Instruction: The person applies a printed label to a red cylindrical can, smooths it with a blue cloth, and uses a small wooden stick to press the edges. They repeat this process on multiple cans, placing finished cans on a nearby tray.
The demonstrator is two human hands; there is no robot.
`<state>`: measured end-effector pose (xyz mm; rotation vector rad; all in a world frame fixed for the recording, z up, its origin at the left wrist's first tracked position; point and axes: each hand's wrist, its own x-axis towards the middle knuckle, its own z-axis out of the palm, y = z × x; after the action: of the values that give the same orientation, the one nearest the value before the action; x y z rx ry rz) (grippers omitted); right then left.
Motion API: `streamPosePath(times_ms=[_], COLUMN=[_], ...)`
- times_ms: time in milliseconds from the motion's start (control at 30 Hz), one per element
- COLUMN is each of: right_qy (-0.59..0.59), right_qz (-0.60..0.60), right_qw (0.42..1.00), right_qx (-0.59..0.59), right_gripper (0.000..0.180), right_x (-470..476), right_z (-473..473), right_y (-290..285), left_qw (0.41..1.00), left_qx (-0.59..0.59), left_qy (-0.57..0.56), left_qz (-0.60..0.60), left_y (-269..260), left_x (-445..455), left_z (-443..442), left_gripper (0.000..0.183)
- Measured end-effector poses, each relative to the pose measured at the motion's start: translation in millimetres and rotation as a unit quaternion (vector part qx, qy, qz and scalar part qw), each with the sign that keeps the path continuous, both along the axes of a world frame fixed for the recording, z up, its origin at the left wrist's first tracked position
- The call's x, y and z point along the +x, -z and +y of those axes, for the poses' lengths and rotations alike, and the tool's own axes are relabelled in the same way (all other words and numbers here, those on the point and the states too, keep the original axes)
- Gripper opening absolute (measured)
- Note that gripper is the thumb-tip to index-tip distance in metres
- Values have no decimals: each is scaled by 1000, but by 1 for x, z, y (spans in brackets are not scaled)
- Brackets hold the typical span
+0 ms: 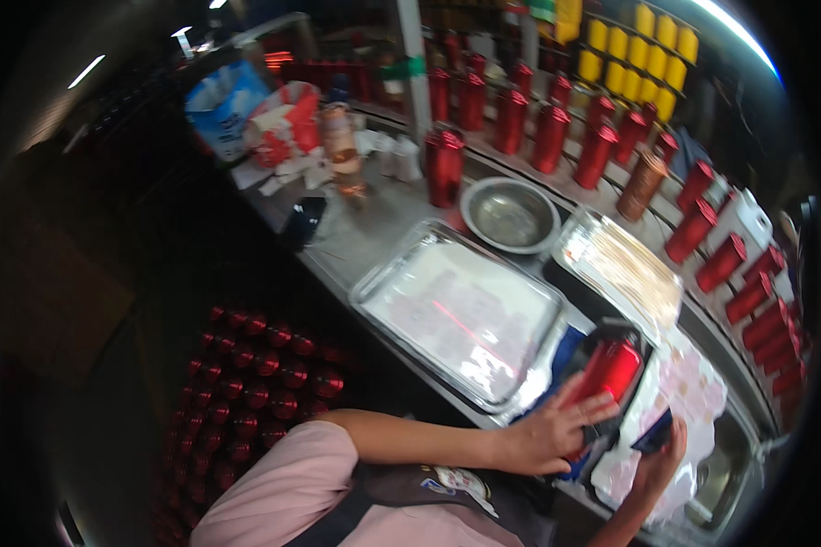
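My left hand (551,434) is laid over a shiny red metal bottle (616,366), fingers spread across its side. The bottle lies tilted in a black holder (629,331), whose lower part my hand hides. My right hand (657,461) has a small dark blue piece (653,432) between thumb and fingers; blur hides what it is. Beneath the right hand spreads a pink-and-white patterned sheet (691,390). Left of the bottle sits a clear-wrapped tray (391,277) holding a pale sheet. Blue material (566,352) shows between tray and holder.
A metal bowl (479,236) and a foil-like tray (616,256) stand behind. Red bottles (551,140) line the back ledge, with one coppery bottle (643,184). A phone-like dark slab (306,219) lies at the table's left. Many red bottles (256,393) stand below the table edge.
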<state>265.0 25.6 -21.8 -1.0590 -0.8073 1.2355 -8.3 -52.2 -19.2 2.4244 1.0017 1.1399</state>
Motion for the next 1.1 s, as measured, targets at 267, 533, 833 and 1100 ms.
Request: streamPosePath(times_ms=[267,533,833,1100], right_qy=[12,-7,-72,-27], right_qz=[-308,-476,-417,-574], right_qw=[949,879,905,796], right_qx=[66,-30,-38,188], right_gripper=[17,37,27,21], right_x=[6,-7,-5,-65], right_z=[77,180,179,127], right_y=[-14,33,30,-68], left_qw=[986,982,980,895], left_qx=[-149,-138,-130,-188], left_qy=[-62,-104,-113,-102], left_qz=[-38,-78,-103,-391], left_y=[-8,1,0,-51], left_x=[-34,-45,-52,-18], left_z=[-4,7,29,151], left_gripper=[94,87,76,22])
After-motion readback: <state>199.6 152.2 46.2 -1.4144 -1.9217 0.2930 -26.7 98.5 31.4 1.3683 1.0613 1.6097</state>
